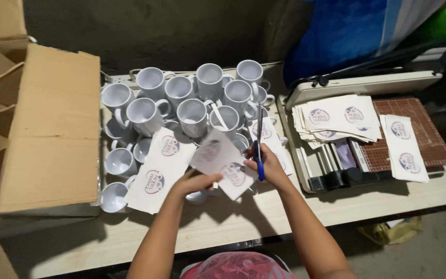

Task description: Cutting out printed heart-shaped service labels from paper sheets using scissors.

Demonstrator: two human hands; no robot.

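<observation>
Pink bundle (238,266) at 6 o'clock, nearest the camera, partly cut off by the lower edge.

Printed sheet (222,161): white paper with round purple-and-red marks, held tilted above the surface (223,222) just below centre. It is pinched at its lower left edge by the left hand (194,182), fingers closed on the paper.

Scissors (259,142): blue-handled, blades pointing toward 12 o'clock, gripped by the right hand (265,164) at the sheet's right edge.

Second printed sheet (160,168): laid at 9 o'clock of the hands, over some mugs.

White mugs (192,101): a crowded cluster toward 12 o'clock.

Cardboard box (37,129): open, at 9 o'clock.

Paper trimmer (419,129): at 3 o'clock, red-brown gridded board, stacks of printed sheets (336,119) resting on it.

Blue fabric (341,36): at 1 o'clock, behind the trimmer.
</observation>
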